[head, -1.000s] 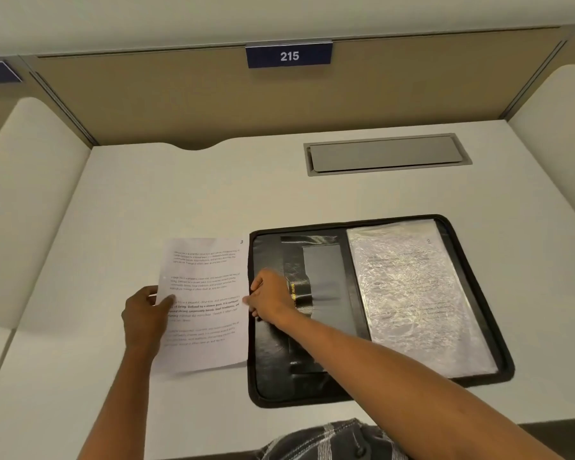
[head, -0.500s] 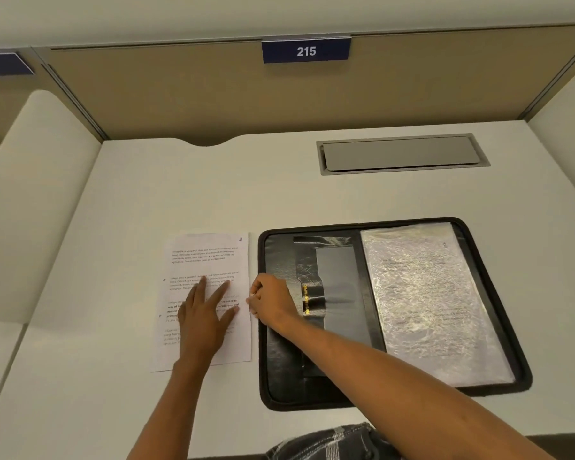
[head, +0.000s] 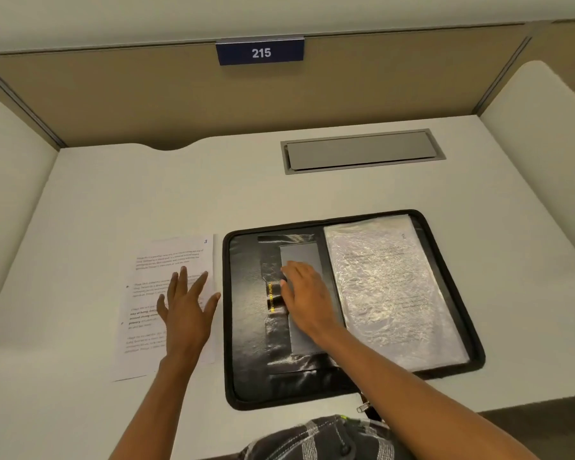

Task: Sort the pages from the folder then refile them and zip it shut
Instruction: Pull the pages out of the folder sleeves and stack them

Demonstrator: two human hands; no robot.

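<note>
A black zip folder (head: 243,327) lies open on the white desk. Its right half holds a printed page under a crinkled clear sleeve (head: 389,293). A loose printed page numbered 3 (head: 153,270) lies flat on the desk just left of the folder. My left hand (head: 186,307) lies over that page with fingers spread and straight. My right hand (head: 304,298) rests on the folder's left inner pocket, fingers loosely bent, holding nothing that I can see. A metal zip pull (head: 362,407) hangs at the folder's near edge.
A grey metal cable hatch (head: 362,152) is set into the desk behind the folder. Tan partition walls with a blue "215" sign (head: 260,53) close off the back. White side dividers (head: 7,200) flank the desk. A striped garment (head: 316,439) shows at the near edge.
My left hand let go of the page's left edge and moved onto the page, fingers spread. My right hand moved from the folder's left edge onto its inner pocket.
</note>
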